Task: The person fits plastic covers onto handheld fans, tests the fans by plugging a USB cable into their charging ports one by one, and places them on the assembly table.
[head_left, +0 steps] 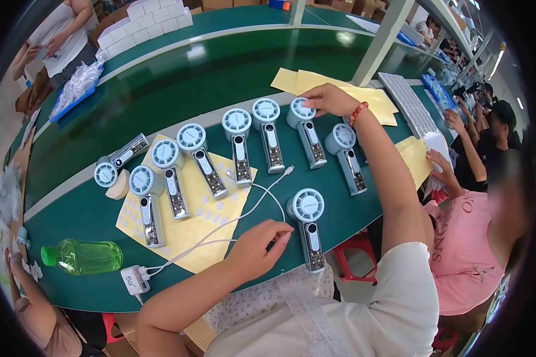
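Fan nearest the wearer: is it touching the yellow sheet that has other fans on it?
Apart. The head view shows green tabletop, crossed by the white cable, between the nearest fan and the yellow sheet.

On the white charger (136, 279) in front of me I can read a dark, slanted mark, either "5G" or "50"; I can't tell which. The pink shirt (464, 262) of the person to my right carries big letters running down it: an "O" near the shoulder and, lower, "ONS", the rest lost in folds. On the handheld fan (308, 206) nearest me, a tiny word crosses the hub, too small for me to make out.
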Motion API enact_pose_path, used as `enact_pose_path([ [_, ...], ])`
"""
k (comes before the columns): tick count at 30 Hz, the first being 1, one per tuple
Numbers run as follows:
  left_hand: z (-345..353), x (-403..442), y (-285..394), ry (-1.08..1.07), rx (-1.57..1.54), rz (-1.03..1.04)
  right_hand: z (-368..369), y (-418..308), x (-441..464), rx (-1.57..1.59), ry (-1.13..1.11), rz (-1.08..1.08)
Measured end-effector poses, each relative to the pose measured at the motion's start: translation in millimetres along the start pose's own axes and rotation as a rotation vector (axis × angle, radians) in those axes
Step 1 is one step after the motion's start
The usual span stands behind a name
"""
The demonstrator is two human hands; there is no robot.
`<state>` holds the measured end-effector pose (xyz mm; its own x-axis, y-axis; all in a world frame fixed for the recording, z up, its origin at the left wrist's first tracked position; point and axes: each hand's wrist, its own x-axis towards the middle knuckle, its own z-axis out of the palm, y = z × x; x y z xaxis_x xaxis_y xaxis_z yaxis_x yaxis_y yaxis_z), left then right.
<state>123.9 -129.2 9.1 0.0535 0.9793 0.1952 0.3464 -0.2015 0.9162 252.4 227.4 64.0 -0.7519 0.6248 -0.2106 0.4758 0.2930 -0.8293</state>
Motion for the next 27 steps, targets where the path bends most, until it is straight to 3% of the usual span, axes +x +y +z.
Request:
enact_pose_path([
  [3,-0.8,-0.7,0.3,-0.010,0.009,-0.001,0.2,-1.6,-2.1,-0.046,0.003,-0.003],
  [6,-1.7,-1.3,0.4,-0.021,0.026,0.000,0.0,-5.8,3.9,-0.392,0.133,-0.217],
  [9,-2.1,-1.6,1.5,-0.021,0.030,0.002,14.9,-18.1,11.9,-0.336,0.176,-0.317],
  [13,-2.0,-1.9,0.8,-0.018,0.036,0.010,46.0,-42.9,17.3,-0.488,0.047,-0.416],
  [18,-2.6,-1.9,1.4,-0.008,0.060,0.020,57.1,-52.0,30.6,-0.490,-0.038,-0.323],
  [27,-0.9,-2.0,1.2,-0.001,0.038,0.007,57.1,-47.7,37.3,-0.432,-0.027,-0.358],
])
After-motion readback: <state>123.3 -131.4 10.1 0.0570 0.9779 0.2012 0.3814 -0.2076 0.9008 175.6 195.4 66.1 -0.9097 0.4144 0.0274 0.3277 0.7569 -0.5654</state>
